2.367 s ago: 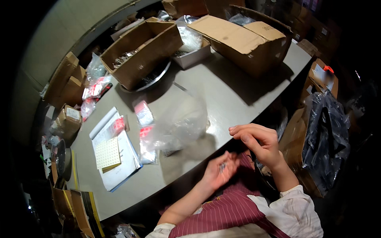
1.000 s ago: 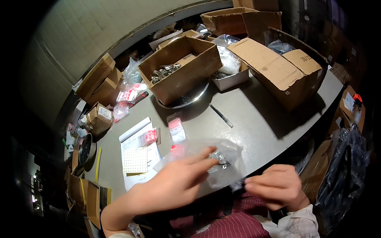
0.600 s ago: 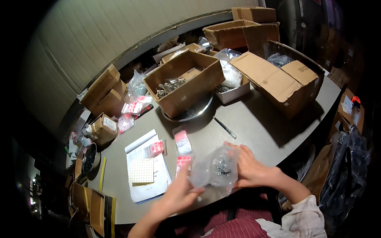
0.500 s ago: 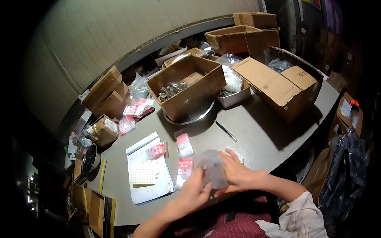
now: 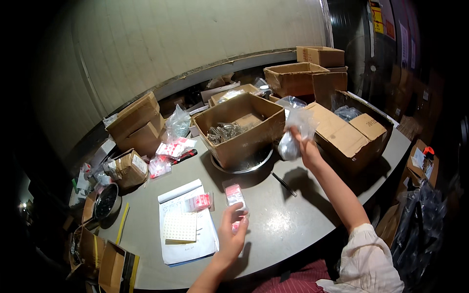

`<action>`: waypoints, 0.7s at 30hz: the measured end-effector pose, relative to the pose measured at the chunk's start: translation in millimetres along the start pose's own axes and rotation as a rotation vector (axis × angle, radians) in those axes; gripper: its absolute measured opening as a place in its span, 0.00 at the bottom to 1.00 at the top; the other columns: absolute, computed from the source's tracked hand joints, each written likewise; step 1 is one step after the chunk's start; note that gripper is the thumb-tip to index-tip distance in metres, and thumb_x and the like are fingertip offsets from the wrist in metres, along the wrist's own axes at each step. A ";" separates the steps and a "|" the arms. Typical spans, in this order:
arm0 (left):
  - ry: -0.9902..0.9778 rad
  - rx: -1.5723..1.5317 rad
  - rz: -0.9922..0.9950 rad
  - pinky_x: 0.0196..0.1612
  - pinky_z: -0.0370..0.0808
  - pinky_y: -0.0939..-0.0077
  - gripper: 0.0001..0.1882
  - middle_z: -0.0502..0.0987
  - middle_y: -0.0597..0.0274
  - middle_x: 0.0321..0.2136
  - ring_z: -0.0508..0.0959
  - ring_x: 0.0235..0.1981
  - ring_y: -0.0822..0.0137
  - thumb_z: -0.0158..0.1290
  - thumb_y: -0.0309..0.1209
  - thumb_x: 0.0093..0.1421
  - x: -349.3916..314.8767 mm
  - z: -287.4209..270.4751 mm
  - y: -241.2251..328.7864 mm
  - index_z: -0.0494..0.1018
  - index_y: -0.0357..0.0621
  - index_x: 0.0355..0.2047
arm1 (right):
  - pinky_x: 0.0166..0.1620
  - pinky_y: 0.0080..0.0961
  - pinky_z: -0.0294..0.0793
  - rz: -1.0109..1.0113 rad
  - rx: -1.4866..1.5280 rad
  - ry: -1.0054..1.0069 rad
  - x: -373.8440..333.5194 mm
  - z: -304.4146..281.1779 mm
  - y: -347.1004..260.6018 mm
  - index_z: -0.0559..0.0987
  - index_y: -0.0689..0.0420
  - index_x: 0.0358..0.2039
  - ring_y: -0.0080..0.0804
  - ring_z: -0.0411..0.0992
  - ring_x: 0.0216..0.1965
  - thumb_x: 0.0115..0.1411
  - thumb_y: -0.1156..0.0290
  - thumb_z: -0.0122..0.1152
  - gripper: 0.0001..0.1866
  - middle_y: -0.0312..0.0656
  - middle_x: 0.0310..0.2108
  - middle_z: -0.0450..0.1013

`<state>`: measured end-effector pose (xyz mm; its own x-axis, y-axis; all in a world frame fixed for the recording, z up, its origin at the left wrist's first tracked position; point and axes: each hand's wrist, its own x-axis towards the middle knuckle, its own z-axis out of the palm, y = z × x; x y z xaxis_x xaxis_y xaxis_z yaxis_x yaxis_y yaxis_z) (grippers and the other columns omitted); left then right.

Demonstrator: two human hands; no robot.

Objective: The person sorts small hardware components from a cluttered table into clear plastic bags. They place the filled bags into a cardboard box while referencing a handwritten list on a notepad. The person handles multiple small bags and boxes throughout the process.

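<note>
My right hand reaches out and grips a clear plastic bag; its lower part looks grey and full, but I cannot make out the contents. The bag hangs above the table between the cardboard box of metal parts and the flapped cardboard box. Close to the table's front, my left hand has its fingers bent and apart, holding nothing. It is over small zip bags with red print, partly covering the nearer ones. A dark pen lies between the two hands.
The box of metal parts rests on a round metal bowl. Left of my left hand lies a paper pad with a dotted card on it. Cardboard boxes and plastic bags crowd the left and far sides.
Both hands were together on the plastic bag near the front edge. My right hand has carried it forward and right; my left has let go and moved left and down.
</note>
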<state>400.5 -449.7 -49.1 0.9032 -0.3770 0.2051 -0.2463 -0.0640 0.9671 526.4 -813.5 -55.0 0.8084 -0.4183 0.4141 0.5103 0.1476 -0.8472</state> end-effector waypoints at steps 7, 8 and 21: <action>0.217 0.215 0.408 0.49 0.81 0.66 0.22 0.73 0.47 0.54 0.82 0.46 0.56 0.54 0.17 0.61 23.8 -22.0 -26.4 0.72 0.37 0.57 | 0.50 0.36 0.77 -0.536 -0.851 0.097 150.5 -79.3 57.9 0.80 0.58 0.54 0.37 0.78 0.46 0.59 0.63 0.72 0.23 0.47 0.47 0.80; 0.242 0.256 0.401 0.49 0.80 0.65 0.21 0.73 0.46 0.53 0.81 0.46 0.54 0.54 0.17 0.61 19.6 -31.8 -27.9 0.73 0.37 0.55 | 0.50 0.37 0.77 -0.490 -0.849 0.106 137.3 -63.6 76.4 0.80 0.58 0.53 0.39 0.79 0.45 0.57 0.64 0.73 0.24 0.48 0.47 0.80; 0.245 0.962 0.046 0.61 0.63 0.51 0.33 0.69 0.39 0.52 0.68 0.54 0.42 0.67 0.38 0.58 10.4 -60.6 -23.3 0.70 0.28 0.56 | 0.62 0.44 0.69 -0.460 -1.717 -0.203 -18.2 -21.1 -22.7 0.70 0.65 0.63 0.56 0.70 0.60 0.54 0.63 0.72 0.39 0.57 0.62 0.69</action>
<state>437.0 -396.1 -60.4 0.9064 -0.2037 0.3700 -0.3655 -0.8172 0.4457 494.0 -828.1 -50.3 0.7908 -0.0274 0.6114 -0.0567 -0.9980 0.0285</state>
